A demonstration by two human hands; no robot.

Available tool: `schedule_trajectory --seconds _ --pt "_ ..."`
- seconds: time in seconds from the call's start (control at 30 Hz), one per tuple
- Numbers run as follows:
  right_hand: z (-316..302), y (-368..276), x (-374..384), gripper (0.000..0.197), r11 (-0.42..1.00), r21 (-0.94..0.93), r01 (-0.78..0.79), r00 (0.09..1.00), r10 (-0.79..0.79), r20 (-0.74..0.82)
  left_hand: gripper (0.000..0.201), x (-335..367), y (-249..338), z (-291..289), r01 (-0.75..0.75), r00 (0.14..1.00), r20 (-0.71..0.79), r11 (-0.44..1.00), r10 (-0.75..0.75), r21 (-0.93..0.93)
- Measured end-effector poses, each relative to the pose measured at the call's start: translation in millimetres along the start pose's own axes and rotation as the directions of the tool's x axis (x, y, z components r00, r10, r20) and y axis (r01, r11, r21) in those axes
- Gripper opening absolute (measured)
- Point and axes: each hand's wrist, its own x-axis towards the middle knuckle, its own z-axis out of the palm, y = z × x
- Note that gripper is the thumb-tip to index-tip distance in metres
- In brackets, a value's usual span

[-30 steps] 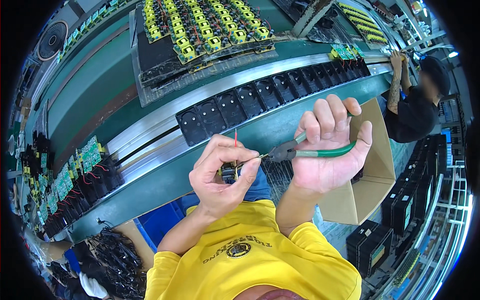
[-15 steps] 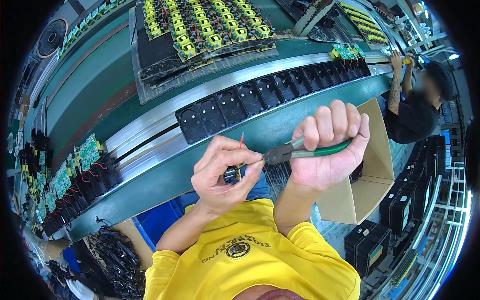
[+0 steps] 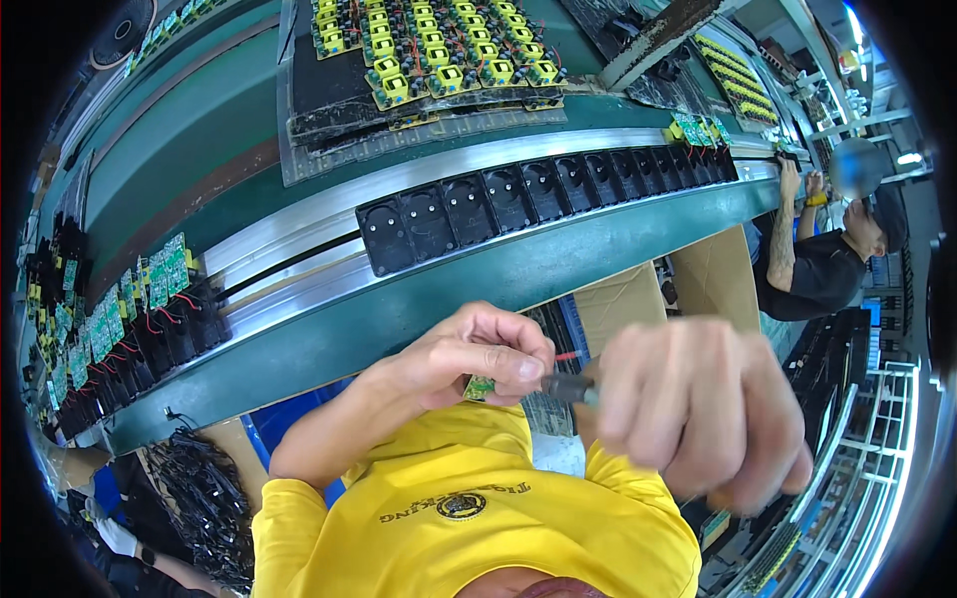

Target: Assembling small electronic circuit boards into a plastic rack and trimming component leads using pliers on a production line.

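My left hand (image 3: pixel 488 351) is closed on a small circuit board (image 3: pixel 478 388), most of it hidden by the fingers; a green edge peeps out below. A short red wire (image 3: pixel 566 356) sticks out past the thumb to the right. My right hand (image 3: pixel 698 409), smeared by motion, is wrapped round a pair of pliers (image 3: pixel 570 388). The dark jaws point left and meet the left thumb and fingertip. What lies between the jaws is too small to make out. The handles are hidden behind the right hand.
Black plastic cases (image 3: pixel 508 199) stand in a row along a metal rail on the green bench. Boards with yellow transformers (image 3: pixel 449 80) fill a tray beyond. Cased green boards (image 3: pixel 125 334) are at left, black cables (image 3: pixel 204 488) below, a cardboard box (image 3: pixel 713 269) and a co-worker (image 3: pixel 822 244) at right.
Both hands have come lower and nearer to me, still holding the board and pliers. My right hand has rolled over, its back now showing. The red wire has swung from upright to pointing right.
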Motion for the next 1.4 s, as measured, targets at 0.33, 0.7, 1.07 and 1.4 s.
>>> schedule_trajectory --seconds 0.33,0.7,1.07,1.4 --pt "-2.5 -8.6 20.5 0.046 0.973 -0.087 -0.213 0.951 0.227 0.21 0.007 -0.9 -2.4 -0.2 -0.184 0.97 -0.073 0.9 0.23 0.395" --pt "-23.4 1.2 -59.3 0.031 0.946 -0.181 0.268 0.614 -0.312 -0.725 0.02 0.4 -17.1 12.7 -0.38 0.483 0.02 0.189 0.875 0.906" --pt "-16.4 15.5 -61.3 0.03 0.928 -0.1 0.359 0.526 -0.29 -0.799 0.026 7.9 -24.4 15.4 -0.348 0.409 0.082 0.073 0.909 0.935" --pt "-27.8 14.4 -70.7 0.025 0.939 -0.068 0.336 0.64 -0.28 -0.716 0.025 9.0 -25.5 12.9 -0.321 0.417 0.132 0.01 0.899 0.947"
